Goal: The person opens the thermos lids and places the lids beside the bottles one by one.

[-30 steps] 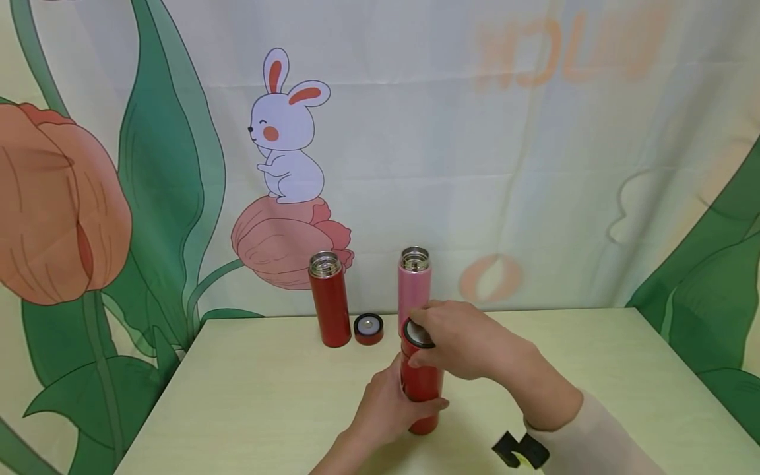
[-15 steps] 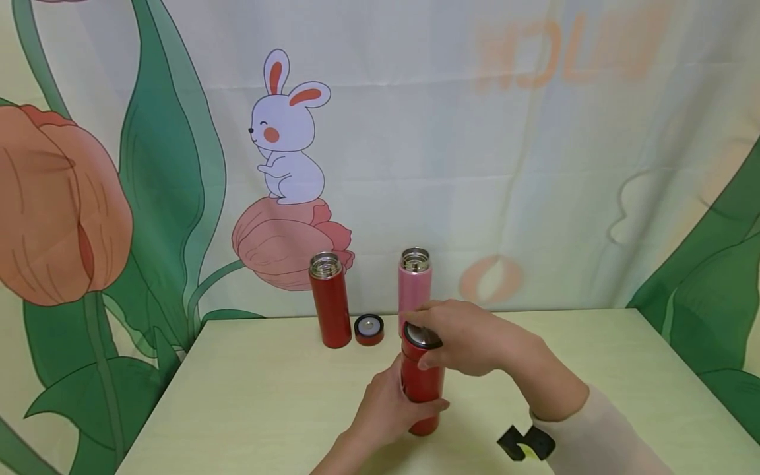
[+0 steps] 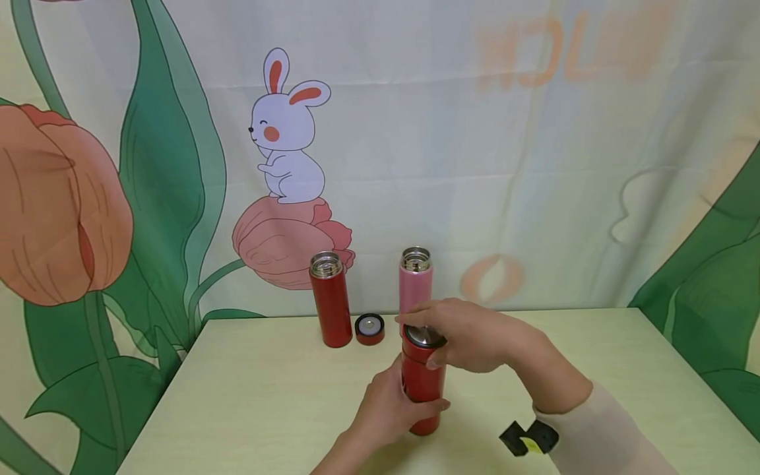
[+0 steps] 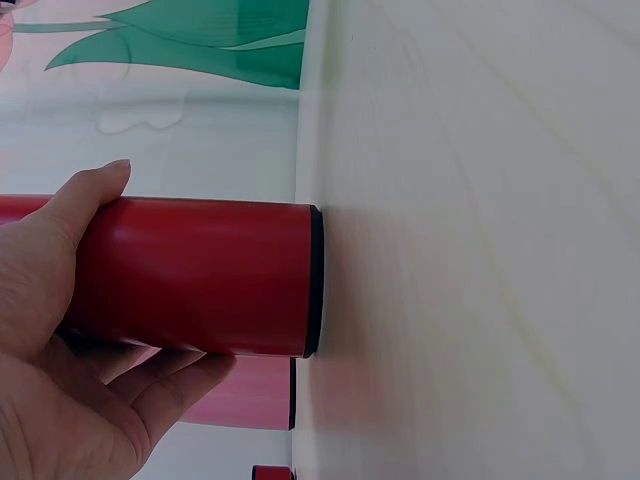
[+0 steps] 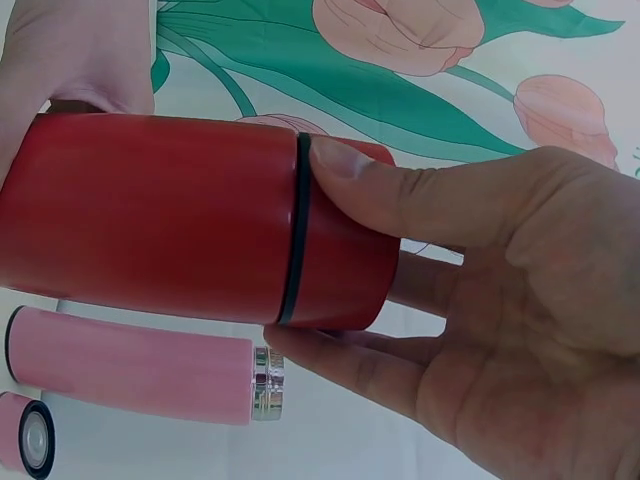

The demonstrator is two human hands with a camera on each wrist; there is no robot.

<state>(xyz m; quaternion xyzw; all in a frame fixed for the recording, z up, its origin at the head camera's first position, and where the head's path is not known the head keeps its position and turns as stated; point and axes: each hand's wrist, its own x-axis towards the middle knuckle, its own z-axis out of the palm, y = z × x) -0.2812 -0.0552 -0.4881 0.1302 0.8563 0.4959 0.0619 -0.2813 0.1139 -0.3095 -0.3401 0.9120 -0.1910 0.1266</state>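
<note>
See curtain (image 3: 415, 145) behind far edge of table (image 3: 237, 396), printed with tulips (image 3: 65, 204) and a rabbit (image 3: 291, 138). Note table as pale, light-grained. Find light sleeve (image 3: 605, 439) over near edge, toward near right corner. Spot held red bottle (image 3: 423, 386) upright, near middle of near edge. Spot second red bottle (image 3: 332, 310) upright by far edge, left of middle, uncovered. Spot pink bottle (image 3: 415, 290) near far edge, around middle, also uncovered, partly hidden behind held red bottle. Pinches top lid (image 3: 424, 336) with right hand (image 3: 475, 335), thumb one side, fingers the other. Wraps left hand (image 3: 386, 409) round lower body of held red bottle, thumb across front. See top lid on held red bottle, black ring (image 5: 297, 230) at seam; cannot tell how tight. Spot upturned red lid (image 3: 369, 330) by far edge, between second red bottle and pink bottle, just beside the former. Spot pink lid (image 5: 37, 440) near pink bottle's base, right wrist view. Log black piece (image 3: 528, 439) beside cuff.
</note>
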